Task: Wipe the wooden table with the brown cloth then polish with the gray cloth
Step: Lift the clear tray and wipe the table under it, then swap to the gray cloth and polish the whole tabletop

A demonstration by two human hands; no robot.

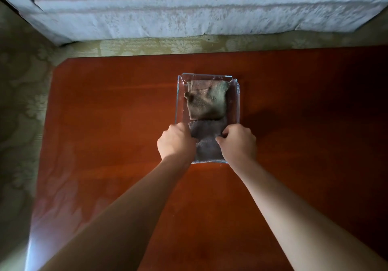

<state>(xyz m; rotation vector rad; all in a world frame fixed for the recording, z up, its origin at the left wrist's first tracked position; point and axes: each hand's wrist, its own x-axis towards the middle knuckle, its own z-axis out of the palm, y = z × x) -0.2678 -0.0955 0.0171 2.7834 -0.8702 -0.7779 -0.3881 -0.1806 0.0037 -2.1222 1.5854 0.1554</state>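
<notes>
A clear glass tray (pixel 178 100) stands in the middle of the reddish wooden table (pixel 105 123). In its far half lies the folded brown cloth (pixel 206 100). Its near half holds the gray cloth (pixel 206 142). My left hand (pixel 176 140) is at the gray cloth's left edge with fingers curled onto it. My right hand (pixel 238 140) pinches its right edge, bunching the fabric. Both hands are inside the tray's near end.
A pale upholstered sofa (pixel 189 12) runs along the far side, beyond a strip of patterned carpet (pixel 147 46). Carpet also lies left of the table. The table's left edge runs diagonally; its surface spreads wide on both sides of the tray.
</notes>
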